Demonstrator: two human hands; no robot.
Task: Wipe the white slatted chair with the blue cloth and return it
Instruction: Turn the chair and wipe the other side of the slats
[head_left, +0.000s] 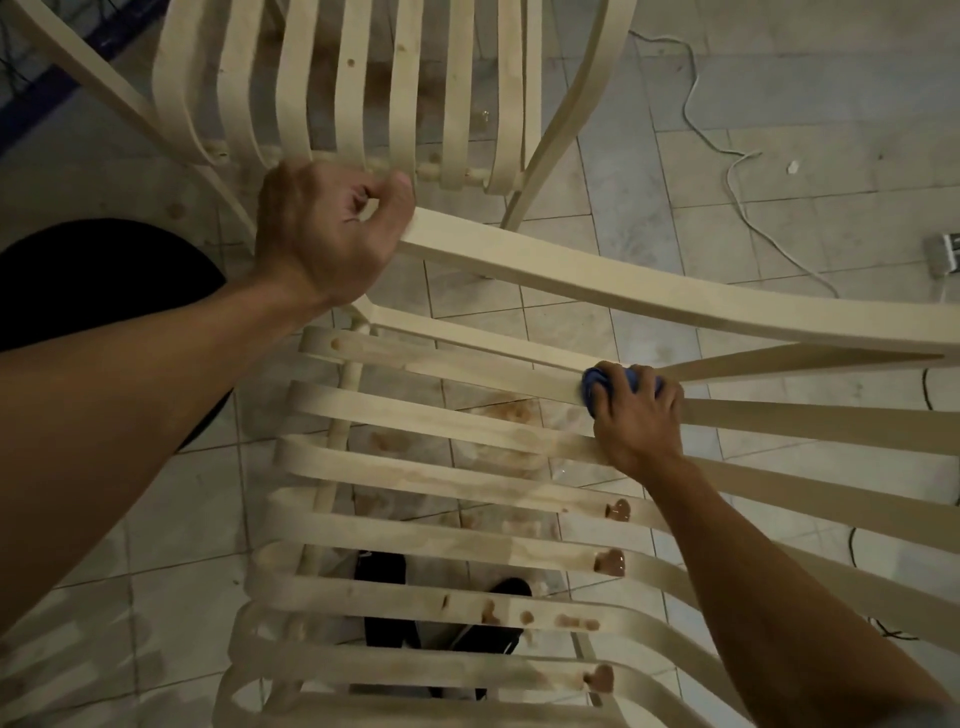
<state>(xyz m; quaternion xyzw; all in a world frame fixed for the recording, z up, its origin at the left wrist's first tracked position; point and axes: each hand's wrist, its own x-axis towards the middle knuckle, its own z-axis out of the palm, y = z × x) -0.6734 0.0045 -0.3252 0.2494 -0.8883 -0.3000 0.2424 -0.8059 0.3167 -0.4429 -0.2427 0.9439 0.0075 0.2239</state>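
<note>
Nearest me, the white slatted wooden chair (415, 499) carries brown liquid puddles (609, 562) on the slats well to my side of its long curved arm rail (623, 291). I judge these not yet wiped.

Farther in, just on the near side of that rail, my right hand (639, 415) presses the bunched blue cloth (592, 387) onto a seat slat. The fingers are curled over it, so only its blue edges show. On the rail's end itself, my left hand (322, 228) is wrapped tight around the wood, bracing the chair.

To do this stroke well, I would:
- run the cloth along the slat's length, not across it, so liquid is not pushed into the gaps
- press with a flat palm
- turn the cloth to a clean face before meeting the puddles on my side of the rail
- hold the left grip firm, since I expect the chair could slide on tile

Beyond the rail stands a second slatted chair (405, 78). Farther off on that side, a white cable (737, 171) trails over the tiled floor (779, 78).
</note>
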